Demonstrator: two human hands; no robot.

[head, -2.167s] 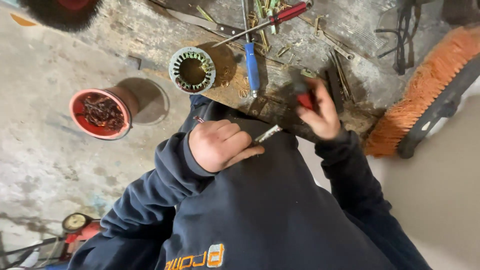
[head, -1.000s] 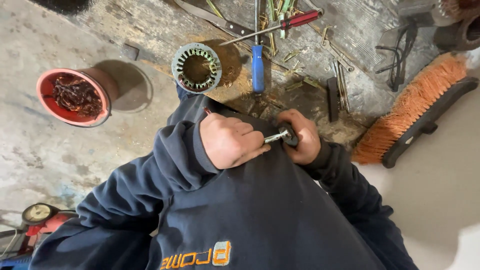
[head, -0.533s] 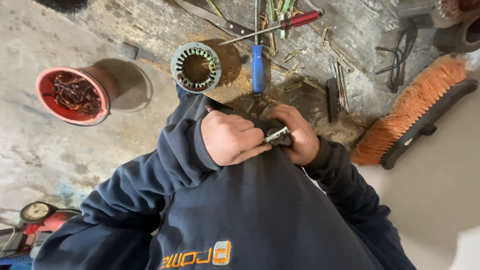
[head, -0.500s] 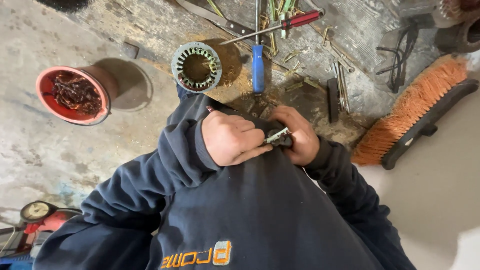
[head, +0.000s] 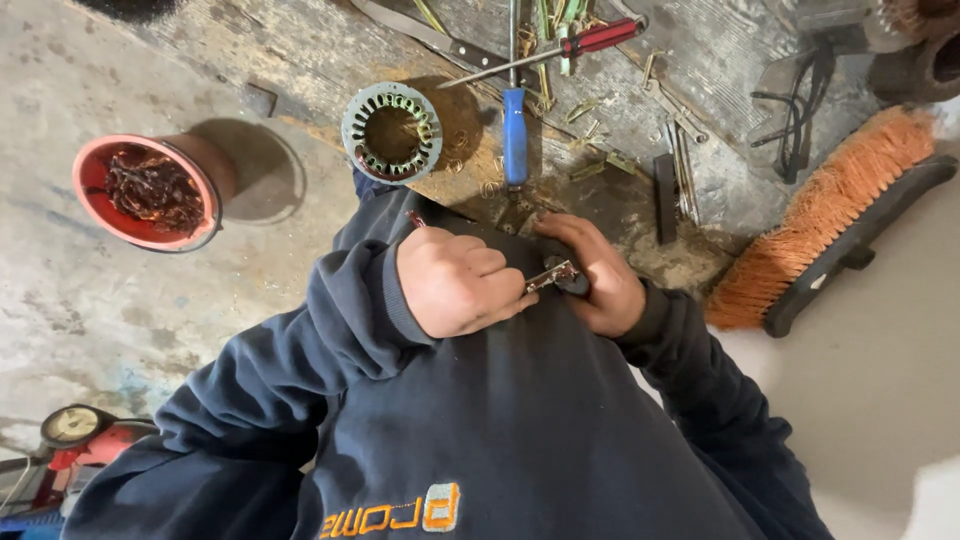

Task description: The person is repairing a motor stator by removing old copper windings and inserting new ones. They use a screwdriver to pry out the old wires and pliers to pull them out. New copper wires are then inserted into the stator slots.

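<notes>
Red bowl (head: 148, 192) on the floor holds tangled copper wire. Both hands' fingers clamp a small metal piece (head: 553, 276) by the chest: left hand (head: 455, 282), right hand (head: 597, 275). Tabletop (head: 700, 60) edge sits just ahead, cluttered.

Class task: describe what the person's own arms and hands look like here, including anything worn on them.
Both arms wear long dark navy sweatshirt sleeves with ribbed cuffs at the wrists. The left hand and right hand are bare: no gloves, rings or watch visible. The sweatshirt carries orange and white lettering low on its front.
</notes>
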